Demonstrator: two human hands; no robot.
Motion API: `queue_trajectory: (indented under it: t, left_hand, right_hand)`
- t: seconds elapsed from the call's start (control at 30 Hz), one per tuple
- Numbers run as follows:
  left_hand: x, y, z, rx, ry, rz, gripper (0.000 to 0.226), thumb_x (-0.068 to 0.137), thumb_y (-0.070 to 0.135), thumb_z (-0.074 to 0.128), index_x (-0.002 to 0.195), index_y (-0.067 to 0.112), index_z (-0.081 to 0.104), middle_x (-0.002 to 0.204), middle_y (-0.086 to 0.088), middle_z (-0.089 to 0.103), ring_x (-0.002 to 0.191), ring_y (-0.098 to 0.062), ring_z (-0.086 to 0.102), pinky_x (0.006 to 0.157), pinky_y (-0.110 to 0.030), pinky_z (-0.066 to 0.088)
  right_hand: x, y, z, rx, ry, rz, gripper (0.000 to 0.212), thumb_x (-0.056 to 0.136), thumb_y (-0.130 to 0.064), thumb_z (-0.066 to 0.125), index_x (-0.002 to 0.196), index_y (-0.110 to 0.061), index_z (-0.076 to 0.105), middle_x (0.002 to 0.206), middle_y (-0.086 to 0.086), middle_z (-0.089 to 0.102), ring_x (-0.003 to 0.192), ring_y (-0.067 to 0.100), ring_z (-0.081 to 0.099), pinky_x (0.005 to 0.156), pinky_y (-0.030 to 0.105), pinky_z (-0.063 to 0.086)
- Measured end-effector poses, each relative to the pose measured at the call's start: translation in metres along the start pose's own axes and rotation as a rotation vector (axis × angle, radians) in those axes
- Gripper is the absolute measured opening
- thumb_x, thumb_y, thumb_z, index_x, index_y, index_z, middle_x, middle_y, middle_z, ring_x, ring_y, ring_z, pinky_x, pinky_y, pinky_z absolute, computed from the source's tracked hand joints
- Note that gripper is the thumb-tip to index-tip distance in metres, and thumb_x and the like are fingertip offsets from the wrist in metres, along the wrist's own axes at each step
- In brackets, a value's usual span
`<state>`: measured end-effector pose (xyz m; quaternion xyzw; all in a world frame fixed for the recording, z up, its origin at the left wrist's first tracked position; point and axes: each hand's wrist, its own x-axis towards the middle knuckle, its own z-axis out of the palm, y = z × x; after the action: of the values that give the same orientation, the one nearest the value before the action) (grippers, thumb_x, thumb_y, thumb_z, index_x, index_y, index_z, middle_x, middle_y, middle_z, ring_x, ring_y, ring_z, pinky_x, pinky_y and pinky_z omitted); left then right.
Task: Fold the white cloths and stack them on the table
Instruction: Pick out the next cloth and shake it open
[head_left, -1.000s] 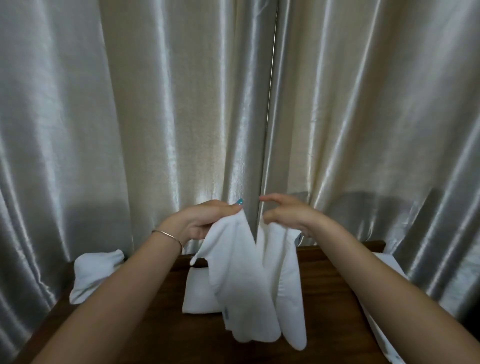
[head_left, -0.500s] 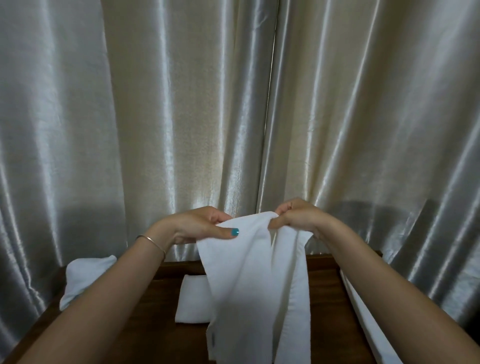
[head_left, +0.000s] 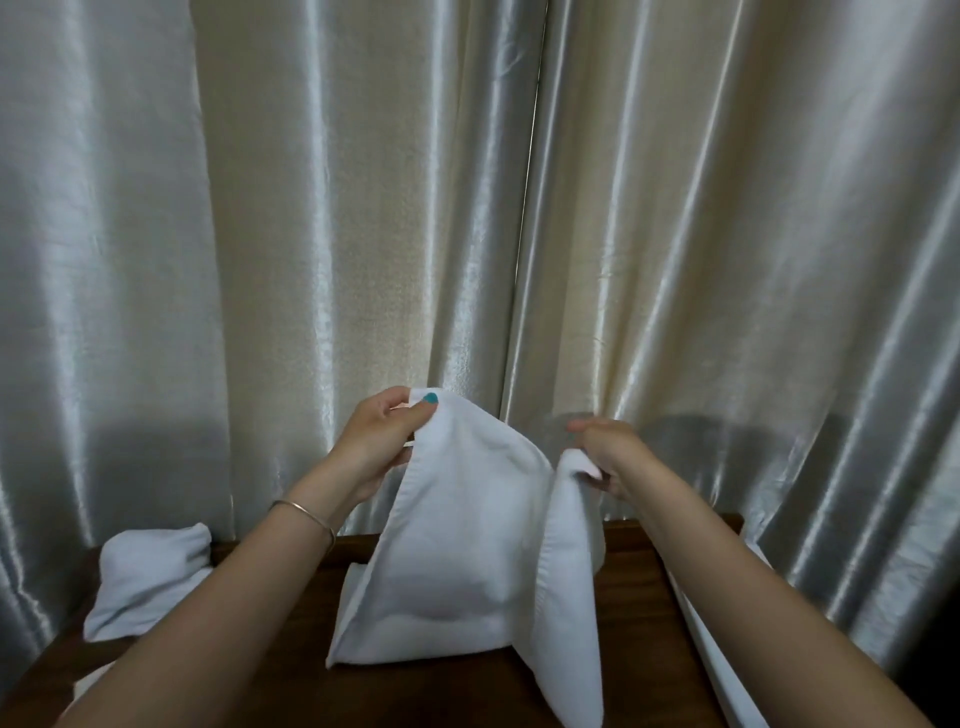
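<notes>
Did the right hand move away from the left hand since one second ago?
Yes. The right hand now sits right of the curtain gap, farther from the left hand.

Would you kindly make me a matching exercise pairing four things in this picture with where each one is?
Things:
1. held cloth
2. bundled cloth
3. bracelet
4. curtain

Places:
A. on the left wrist
B. behind the table
C. on the table's far left corner
D. pinched between the left hand and right hand

Pairs: 1-D, 2-C, 3-A, 4-B
</notes>
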<state>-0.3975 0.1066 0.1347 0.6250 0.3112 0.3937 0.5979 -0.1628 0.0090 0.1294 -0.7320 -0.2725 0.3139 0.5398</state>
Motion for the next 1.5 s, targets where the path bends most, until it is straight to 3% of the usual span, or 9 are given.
queue_trajectory:
  t: [0.13,0.2,0.33,0.5,0.63,0.8,0.97,1.1,1.5]
  left_hand:
    - [0.002,0.004,0.007,0.078,0.129,0.047,0.019,0.092,0.023,0.055,0.092,0.005,0.059,0.08,-0.008,0.057,0.067,-0.015,0.053,0.058,-0.025,0.042]
    - [0.002,0.004,0.013,0.163,0.114,0.043,0.02,0.092,0.025,0.053,0.09,0.005,0.056,0.082,-0.007,0.055,0.073,-0.017,0.051,0.065,-0.029,0.04]
    - [0.001,0.001,0.027,0.152,0.075,0.027,0.016,0.093,0.023,0.051,0.09,0.007,0.053,0.086,-0.008,0.057,0.078,-0.02,0.054,0.067,-0.03,0.043]
    - [-0.002,0.0,0.035,-0.004,0.005,0.009,0.013,0.096,0.017,0.051,0.101,0.008,0.059,0.099,-0.011,0.066,0.087,-0.021,0.064,0.081,-0.034,0.053]
    - [-0.006,0.001,0.031,-0.082,-0.081,0.004,0.022,0.097,0.016,0.049,0.113,0.01,0.063,0.107,-0.013,0.071,0.098,-0.024,0.069,0.089,-0.035,0.055]
    - [-0.013,0.003,0.034,-0.107,-0.088,-0.003,0.027,0.096,0.008,0.049,0.121,0.002,0.06,0.111,-0.02,0.069,0.102,-0.03,0.067,0.092,-0.039,0.054]
    - [-0.022,0.004,0.048,-0.316,-0.222,-0.018,0.02,0.087,0.006,0.063,0.102,0.016,0.07,0.101,-0.018,0.07,0.089,-0.026,0.069,0.08,-0.033,0.058]
    - [-0.025,0.002,0.053,-0.433,-0.241,-0.037,0.035,0.085,0.007,0.064,0.119,0.015,0.064,0.106,-0.018,0.069,0.084,-0.022,0.07,0.072,-0.029,0.059]
    - [-0.013,-0.003,0.029,-0.51,-0.389,-0.045,0.039,0.098,-0.002,0.032,0.136,-0.003,0.042,0.134,-0.028,0.051,0.126,-0.035,0.051,0.103,-0.039,0.045]
  right_hand:
    - [-0.012,0.001,0.008,0.256,-0.16,0.047,0.025,0.09,0.012,0.049,0.086,-0.003,0.068,0.075,0.013,0.064,0.061,0.017,0.064,0.043,0.02,0.052]
    - [-0.021,-0.003,0.011,0.387,-0.275,0.038,0.024,0.089,0.014,0.045,0.094,0.004,0.067,0.073,0.016,0.069,0.057,0.015,0.069,0.048,0.02,0.054]
    - [-0.036,-0.009,0.016,0.408,-0.497,-0.038,0.041,0.076,0.019,0.041,0.105,0.003,0.065,0.092,0.02,0.067,0.083,0.024,0.069,0.072,0.031,0.06]
    - [-0.045,-0.004,0.029,0.143,-0.421,-0.432,0.038,0.07,0.016,0.074,0.097,-0.01,0.066,0.09,0.005,0.073,0.08,0.013,0.072,0.071,0.023,0.058]
    - [-0.048,-0.008,0.041,0.12,-0.239,-0.578,0.026,0.066,0.007,0.083,0.076,-0.012,0.067,0.061,-0.006,0.068,0.059,0.005,0.064,0.065,0.022,0.054]
    - [-0.052,-0.01,0.049,0.106,-0.168,-0.596,0.028,0.071,-0.02,0.084,0.069,0.0,0.064,0.056,0.008,0.057,0.054,0.018,0.05,0.051,0.028,0.044]
    - [-0.052,-0.014,0.051,0.125,-0.142,-0.609,0.016,0.073,-0.014,0.082,0.066,-0.011,0.069,0.046,-0.006,0.056,0.039,0.006,0.046,0.041,0.02,0.04]
    - [-0.049,-0.015,0.053,0.225,-0.132,-0.577,0.016,0.073,-0.012,0.082,0.065,-0.018,0.07,0.049,-0.002,0.056,0.038,0.006,0.046,0.041,0.02,0.043]
    - [-0.039,-0.018,0.038,0.007,-0.266,-0.583,0.02,0.068,-0.001,0.084,0.069,-0.013,0.068,0.046,-0.007,0.061,0.043,0.006,0.059,0.049,0.019,0.053]
